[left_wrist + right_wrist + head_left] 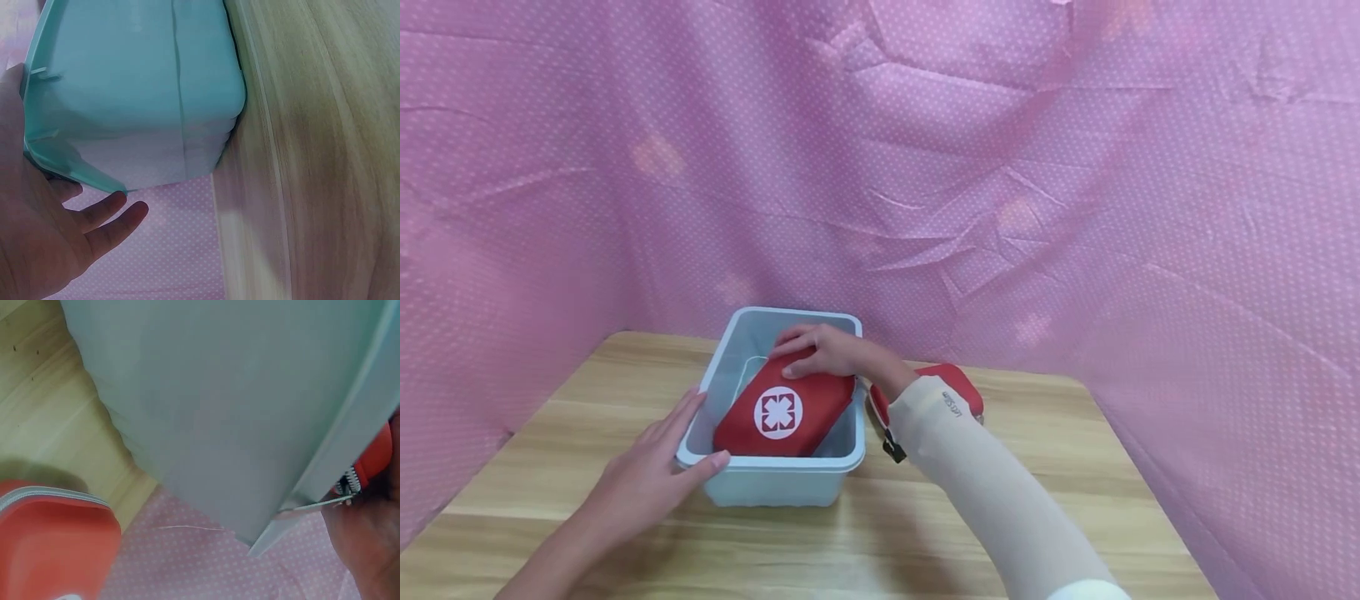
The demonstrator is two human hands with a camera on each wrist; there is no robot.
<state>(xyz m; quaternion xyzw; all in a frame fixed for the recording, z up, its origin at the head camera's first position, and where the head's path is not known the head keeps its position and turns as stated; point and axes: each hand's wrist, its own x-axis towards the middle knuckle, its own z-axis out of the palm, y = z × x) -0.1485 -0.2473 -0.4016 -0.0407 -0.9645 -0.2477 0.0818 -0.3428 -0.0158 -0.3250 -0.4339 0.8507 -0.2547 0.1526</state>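
Note:
A red first-aid bag [823,404] with a white cross emblem lies tilted inside a pale blue plastic bin [775,463]. At its far corner my right hand [827,348] grips the bag, thumb on top and fingers over the far edge. The right wrist view shows only part of that hand, by a zipper [352,479] behind the bin wall. My left hand [640,479] rests at the bin's near left corner, thumb on the front rim. Its fingers [115,231] look extended and spread outside the bin [125,81] in the left wrist view.
To the right of the bin, partly behind my right forearm, lies a second red case [951,379] with a black buckle [893,447]. The wooden table [1060,467] carries everything. A pink dotted cloth [970,167] hangs around the back and sides.

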